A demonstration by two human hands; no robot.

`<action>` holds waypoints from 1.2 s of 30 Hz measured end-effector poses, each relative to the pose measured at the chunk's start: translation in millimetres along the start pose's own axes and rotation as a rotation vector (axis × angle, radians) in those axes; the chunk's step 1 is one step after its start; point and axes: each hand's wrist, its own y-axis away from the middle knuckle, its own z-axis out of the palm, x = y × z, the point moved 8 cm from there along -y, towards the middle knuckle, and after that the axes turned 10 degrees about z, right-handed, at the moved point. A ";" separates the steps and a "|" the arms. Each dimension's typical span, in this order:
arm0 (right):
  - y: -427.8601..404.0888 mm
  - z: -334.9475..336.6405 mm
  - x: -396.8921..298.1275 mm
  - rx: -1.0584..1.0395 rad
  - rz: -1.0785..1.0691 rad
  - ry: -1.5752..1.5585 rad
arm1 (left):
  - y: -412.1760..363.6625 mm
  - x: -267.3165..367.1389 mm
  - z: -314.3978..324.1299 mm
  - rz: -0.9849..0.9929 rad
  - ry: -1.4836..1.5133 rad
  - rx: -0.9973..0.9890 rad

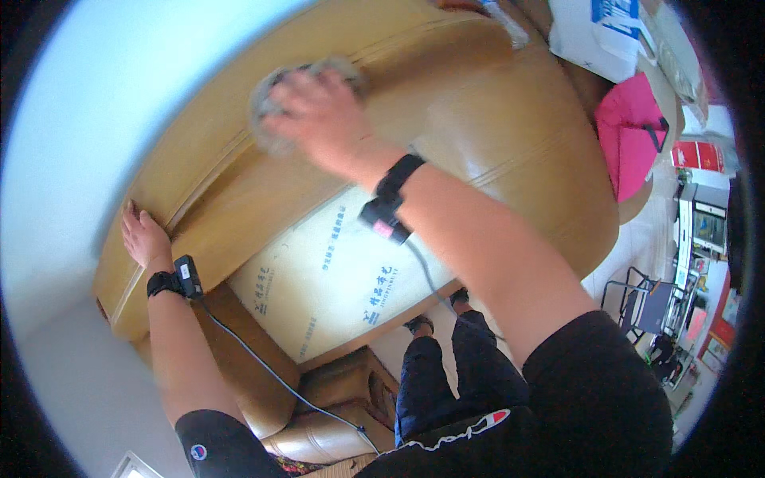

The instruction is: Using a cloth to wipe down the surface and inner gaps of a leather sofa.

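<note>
My right hand point(326, 122) presses a bunched grey cloth point(263, 132) against the backrest of a tan leather sofa point(418, 113). Hand and cloth are blurred. Further left, my left hand point(146, 238) lies flat on the upper part of the same backrest, its fingers slightly apart and nothing held in it. Below the backrest, a pale printed fabric panel point(323, 263) is exposed in the seat frame, where no cushion covers it.
A pink bag point(630, 137) and a white bag with blue print point(597, 42) lie at the right. Cables point(281, 382) trail from both wrist-worn devices. A folding chair point(645, 305) stands beyond the sofa. A pale wall point(66, 239) borders the left side.
</note>
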 end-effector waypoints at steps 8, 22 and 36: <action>21.4 -116.3 225.3 0.085 0.084 0.268 | -47.2 222.6 19.8 0.280 0.268 -0.186; 110.8 39.6 211.7 0.378 1.114 -0.422 | -42.1 245.2 17.3 0.297 0.030 -0.160; 80.6 156.8 -118.9 0.109 0.573 -0.563 | -54.1 303.4 43.1 0.273 0.051 -0.231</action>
